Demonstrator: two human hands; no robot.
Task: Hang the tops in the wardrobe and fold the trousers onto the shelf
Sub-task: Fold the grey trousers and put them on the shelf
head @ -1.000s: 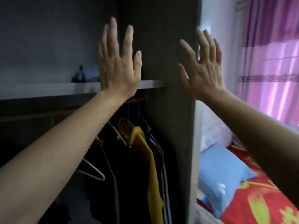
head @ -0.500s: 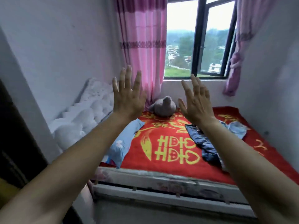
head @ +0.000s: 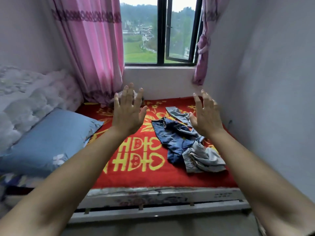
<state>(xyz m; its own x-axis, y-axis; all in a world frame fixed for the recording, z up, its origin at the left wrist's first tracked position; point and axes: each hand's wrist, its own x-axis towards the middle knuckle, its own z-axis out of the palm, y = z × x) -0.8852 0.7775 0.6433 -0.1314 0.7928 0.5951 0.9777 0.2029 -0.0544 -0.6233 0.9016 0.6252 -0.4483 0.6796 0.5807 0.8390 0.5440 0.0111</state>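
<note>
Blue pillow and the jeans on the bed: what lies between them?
In the head view, only the red blanket with its yellow pattern lies between the blue pillow and the jeans; the left hand hovers above it.

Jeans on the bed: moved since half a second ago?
No. The jeans still lie just right of the yellow characters on the red blanket.

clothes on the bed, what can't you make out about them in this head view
- Head view: the blue jeans and grey garment lie crumpled and overlapping; whether the grey one is a top or trousers cannot be told.
- Head view: the right hand covers part of the pale cloth behind the jeans.
- Head view: the left hand hides most of a grey object by the pink curtain.
</note>
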